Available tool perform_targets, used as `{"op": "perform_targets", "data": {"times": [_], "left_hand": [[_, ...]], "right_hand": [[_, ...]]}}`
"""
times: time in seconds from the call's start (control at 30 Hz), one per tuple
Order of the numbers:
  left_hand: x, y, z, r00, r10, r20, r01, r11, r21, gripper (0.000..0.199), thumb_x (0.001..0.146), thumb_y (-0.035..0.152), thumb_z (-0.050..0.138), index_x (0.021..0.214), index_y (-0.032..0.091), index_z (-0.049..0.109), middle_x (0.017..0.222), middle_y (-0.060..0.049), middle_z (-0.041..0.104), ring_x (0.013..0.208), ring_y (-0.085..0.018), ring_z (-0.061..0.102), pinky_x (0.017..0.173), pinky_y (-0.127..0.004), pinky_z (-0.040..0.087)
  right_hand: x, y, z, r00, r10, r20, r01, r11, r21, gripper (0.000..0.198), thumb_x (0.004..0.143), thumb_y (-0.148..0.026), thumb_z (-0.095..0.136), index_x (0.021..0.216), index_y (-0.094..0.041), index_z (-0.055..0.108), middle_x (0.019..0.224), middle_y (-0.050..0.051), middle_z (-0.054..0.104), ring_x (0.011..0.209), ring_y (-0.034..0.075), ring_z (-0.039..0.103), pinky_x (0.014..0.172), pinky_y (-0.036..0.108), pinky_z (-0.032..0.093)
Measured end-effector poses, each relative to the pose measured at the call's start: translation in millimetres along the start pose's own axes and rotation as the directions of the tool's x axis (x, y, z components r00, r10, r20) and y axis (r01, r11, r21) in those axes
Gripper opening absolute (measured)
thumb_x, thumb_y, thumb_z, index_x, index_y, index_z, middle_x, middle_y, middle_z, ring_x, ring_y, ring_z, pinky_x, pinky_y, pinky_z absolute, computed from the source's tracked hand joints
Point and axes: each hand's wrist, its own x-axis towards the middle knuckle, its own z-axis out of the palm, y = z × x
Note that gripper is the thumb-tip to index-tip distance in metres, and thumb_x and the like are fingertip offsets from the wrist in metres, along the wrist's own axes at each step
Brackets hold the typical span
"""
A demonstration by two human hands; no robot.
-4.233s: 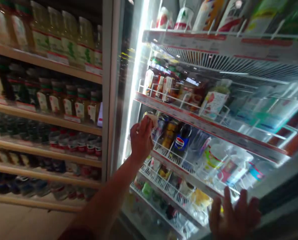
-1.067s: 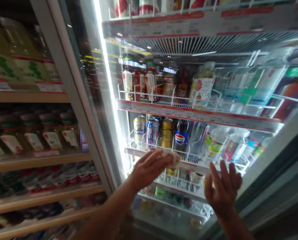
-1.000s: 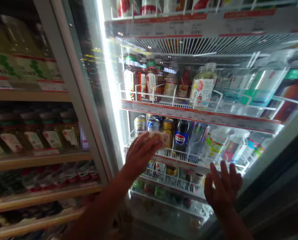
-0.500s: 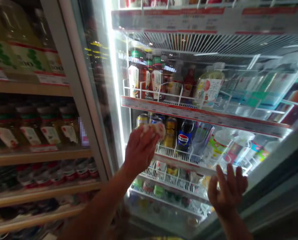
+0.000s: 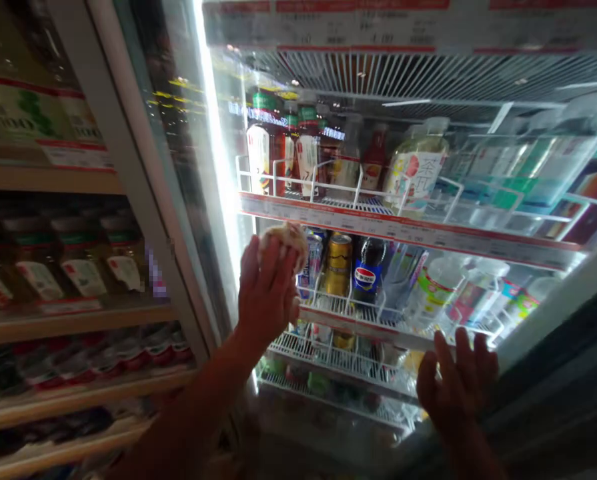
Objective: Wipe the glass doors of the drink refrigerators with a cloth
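Observation:
My left hand (image 5: 267, 293) presses a crumpled whitish cloth (image 5: 298, 241) at the glass door (image 5: 298, 427) of a lit drinks fridge. Its fingers lie over the cloth, whose upper and right edges show. Through the glass beside it are a gold can (image 5: 339, 263) and a dark cola bottle (image 5: 367, 273) with a blue label. On the lower right, my right hand (image 5: 455, 383) is held up with the fingers apart and nothing in them. It is near the glass; whether it touches is unclear.
A white wire shelf (image 5: 403, 223) behind the glass carries several bottles. To the left, an open wooden shelf (image 5: 73, 323) holds rows of jars and bottles. A grey frame post (image 5: 143, 167) stands between them. The dark fridge edge (image 5: 563, 360) runs along the right.
My left hand and the cloth have moved left and slightly up across the glass. More of the cans shows now. My right hand has stayed nearly where it was.

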Motion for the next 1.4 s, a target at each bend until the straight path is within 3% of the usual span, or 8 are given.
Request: {"op": "perform_targets", "data": {"times": [0.13, 0.3, 0.57, 0.77, 0.97, 1.2, 1.3, 1.4], "left_hand": [[-11, 6, 0, 0.995, -0.1, -0.031, 0.1, 0.995, -0.002, 0.064, 0.096, 0.013, 0.049, 0.158, 0.016, 0.035, 0.169, -0.016, 0.023, 0.159, -0.038, 0.009, 0.127, -0.063, 0.024], [-66, 39, 6, 0.976, 0.145, 0.16, -0.137, 0.989, -0.06, 0.036, 0.091, 0.027, 0.065, 0.127, 0.034, 0.068, 0.14, 0.001, 0.063, 0.155, -0.027, 0.029, 0.131, -0.05, 0.023], [-10, -4, -4, 0.997, -0.071, 0.0, 0.071, 0.995, 0.066, 0.049, 0.095, 0.021, 0.053, 0.145, 0.019, 0.052, 0.162, -0.015, 0.037, 0.158, -0.04, 0.013, 0.123, -0.065, 0.029], [-80, 31, -1, 0.955, 0.208, 0.209, -0.192, 0.977, -0.097, 0.042, 0.091, 0.017, 0.06, 0.128, 0.035, 0.067, 0.148, 0.006, 0.057, 0.157, -0.023, 0.024, 0.133, -0.045, 0.02], [-6, -13, -10, 0.999, 0.018, -0.046, -0.014, 0.997, 0.076, 0.055, 0.096, 0.011, 0.057, 0.149, 0.019, 0.05, 0.154, -0.011, 0.052, 0.159, -0.028, 0.017, 0.13, -0.052, 0.027], [-57, 29, -7, 0.967, 0.206, 0.148, -0.186, 0.973, -0.139, 0.038, 0.103, 0.014, 0.048, 0.137, 0.026, 0.063, 0.141, 0.002, 0.064, 0.154, -0.019, 0.032, 0.132, -0.043, 0.028], [-32, 10, -9, 0.974, 0.211, 0.082, -0.205, 0.976, -0.069, 0.039, 0.101, 0.013, 0.055, 0.137, 0.026, 0.062, 0.14, 0.002, 0.065, 0.153, -0.02, 0.035, 0.13, -0.042, 0.032], [10, -17, -11, 0.996, 0.045, -0.077, -0.04, 0.997, 0.061, 0.054, 0.097, 0.006, 0.053, 0.147, 0.024, 0.052, 0.147, -0.007, 0.059, 0.154, -0.024, 0.033, 0.126, -0.047, 0.04]], "right_hand": [[1, -1, 0, 1.0, -0.007, -0.002, 0.007, 1.0, 0.005, 0.064, 0.092, -0.016, 0.065, 0.152, -0.031, 0.049, 0.156, 0.009, 0.051, 0.146, 0.036, 0.045, 0.125, 0.056, 0.031], [1, 0, 0, 1.0, -0.006, 0.0, 0.006, 1.0, 0.001, 0.063, 0.092, -0.017, 0.065, 0.151, -0.03, 0.05, 0.155, 0.01, 0.053, 0.145, 0.036, 0.046, 0.123, 0.058, 0.032], [3, -2, 1, 1.0, -0.005, -0.017, 0.005, 1.0, -0.004, 0.064, 0.091, -0.015, 0.066, 0.151, -0.031, 0.05, 0.155, 0.008, 0.052, 0.146, 0.034, 0.046, 0.125, 0.052, 0.031], [0, 2, 1, 1.0, -0.021, -0.024, 0.021, 1.0, -0.016, 0.064, 0.09, -0.016, 0.069, 0.15, -0.032, 0.052, 0.154, 0.008, 0.054, 0.143, 0.036, 0.049, 0.124, 0.055, 0.034], [2, 0, 0, 1.0, -0.006, -0.007, 0.006, 1.0, -0.009, 0.068, 0.089, -0.014, 0.068, 0.152, -0.032, 0.05, 0.154, 0.009, 0.053, 0.144, 0.038, 0.047, 0.123, 0.058, 0.034], [1, 1, 0, 1.0, -0.002, -0.011, 0.002, 1.0, 0.0, 0.066, 0.089, -0.015, 0.07, 0.151, -0.032, 0.051, 0.155, 0.007, 0.053, 0.145, 0.033, 0.047, 0.126, 0.05, 0.031], [0, 2, 0, 1.0, -0.005, -0.009, 0.005, 1.0, 0.0, 0.068, 0.088, -0.014, 0.071, 0.151, -0.032, 0.051, 0.154, 0.009, 0.054, 0.144, 0.036, 0.048, 0.124, 0.055, 0.033], [1, 1, -1, 1.0, 0.0, -0.015, 0.0, 1.0, -0.003, 0.07, 0.087, -0.013, 0.071, 0.151, -0.033, 0.051, 0.153, 0.01, 0.054, 0.143, 0.037, 0.048, 0.123, 0.056, 0.034]]}}
